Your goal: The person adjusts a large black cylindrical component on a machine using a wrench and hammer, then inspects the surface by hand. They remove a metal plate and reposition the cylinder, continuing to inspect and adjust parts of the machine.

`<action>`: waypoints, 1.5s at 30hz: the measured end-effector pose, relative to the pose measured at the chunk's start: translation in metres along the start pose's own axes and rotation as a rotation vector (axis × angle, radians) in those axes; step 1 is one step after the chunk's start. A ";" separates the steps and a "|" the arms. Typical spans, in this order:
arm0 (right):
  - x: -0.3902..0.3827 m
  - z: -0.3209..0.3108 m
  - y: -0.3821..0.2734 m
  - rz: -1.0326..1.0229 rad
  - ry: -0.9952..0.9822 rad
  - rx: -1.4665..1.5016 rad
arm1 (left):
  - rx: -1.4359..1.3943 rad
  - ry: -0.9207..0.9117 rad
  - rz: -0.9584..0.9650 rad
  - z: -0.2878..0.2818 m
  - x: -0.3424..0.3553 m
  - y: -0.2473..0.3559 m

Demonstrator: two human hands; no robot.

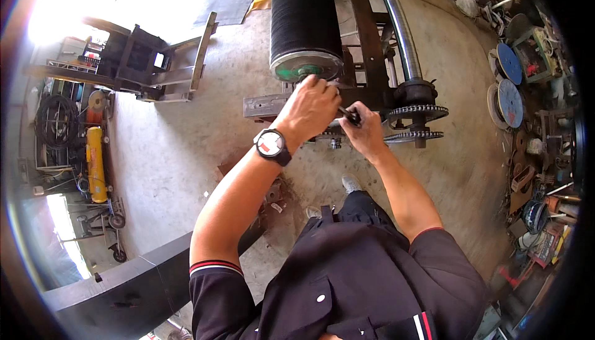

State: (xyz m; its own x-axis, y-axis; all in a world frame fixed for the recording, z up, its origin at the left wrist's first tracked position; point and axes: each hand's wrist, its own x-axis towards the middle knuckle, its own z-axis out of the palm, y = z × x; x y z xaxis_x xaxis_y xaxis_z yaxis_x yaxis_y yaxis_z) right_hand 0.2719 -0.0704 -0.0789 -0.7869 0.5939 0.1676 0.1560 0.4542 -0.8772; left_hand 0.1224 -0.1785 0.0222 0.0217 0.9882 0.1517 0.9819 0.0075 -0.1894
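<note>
A large black brush-like roller (305,15) lies in a metal frame ahead of me, its round end disc marked with green. My left hand (312,108), with a watch on the wrist, is closed at the roller's shaft end (305,70). What its fingers grip is hidden behind the knuckles. Just to the right, my right hand (364,130) is closed around a dark, bar-like metal tool (351,116). The tool slants from the right fist toward the left hand, and its far end is out of sight.
Chain sprockets (418,113) sit on a shiny metal shaft (400,27) close to my right hand. A dark steel beam (142,284) crosses the lower left. At left stand a metal frame (155,70) and a yellow cylinder (95,163); blue-faced spools (509,101) line the right.
</note>
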 end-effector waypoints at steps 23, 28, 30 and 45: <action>-0.035 0.005 -0.035 -0.212 0.169 -0.507 | -0.081 -0.160 -0.285 0.002 -0.061 -0.038; -0.024 0.030 -0.057 -0.347 0.509 -0.581 | -0.151 0.006 -0.323 0.016 -0.098 -0.053; -0.024 0.032 -0.072 -0.430 0.512 -0.695 | -0.203 -0.022 -0.326 0.018 -0.108 -0.067; -0.003 0.072 -0.091 -0.602 0.400 -1.169 | -0.328 0.236 -0.463 0.078 -0.135 -0.082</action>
State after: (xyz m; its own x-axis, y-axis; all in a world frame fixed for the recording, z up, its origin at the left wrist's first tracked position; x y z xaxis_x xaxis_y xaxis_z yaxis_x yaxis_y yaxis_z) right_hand 0.2171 -0.1617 -0.0317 -0.7187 0.1661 0.6752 0.4186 0.8788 0.2293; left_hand 0.0244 -0.3004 -0.0585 -0.4163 0.8330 0.3645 0.9054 0.3432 0.2499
